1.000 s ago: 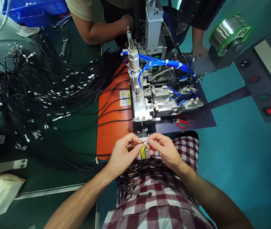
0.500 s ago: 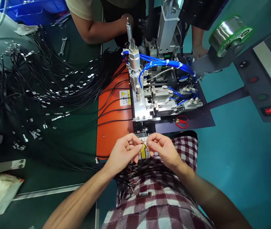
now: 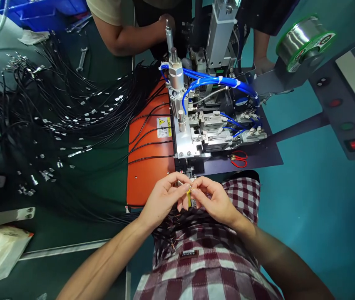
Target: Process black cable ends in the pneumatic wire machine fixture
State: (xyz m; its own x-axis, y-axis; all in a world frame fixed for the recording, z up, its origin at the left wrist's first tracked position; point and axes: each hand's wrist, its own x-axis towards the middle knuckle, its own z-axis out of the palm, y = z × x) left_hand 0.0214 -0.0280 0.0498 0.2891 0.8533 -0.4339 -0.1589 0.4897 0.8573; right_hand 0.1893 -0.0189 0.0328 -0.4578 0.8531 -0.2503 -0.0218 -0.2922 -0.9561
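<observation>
My left hand [image 3: 164, 199] and my right hand [image 3: 217, 201] meet in front of the machine, fingertips almost touching. Each is closed in a pinch of thumb and forefinger. Between the tips are thin wires [image 3: 191, 188], mostly hidden by the fingers. Behind and below the fingers part of a yellow-and-white label [image 3: 192, 202] shows. Black cables [image 3: 161, 233] with stripped, coppery wire ends lie over the checked apron on my lap, below my left hand.
An orange plate [image 3: 147, 183] carries several black cables into a metal fixture [image 3: 183, 146] with blue air tubes. Red-handled scissors [image 3: 239, 159] lie right of it. A large cable bundle [image 3: 102, 104] covers the left bench. Across stands another person [image 3: 127, 39]. A solder spool [image 3: 304, 41] hangs upper right.
My two hands have come closer together, and the fingertips now cover most of the wires that showed between them. My left hand has shifted slightly to the right.
</observation>
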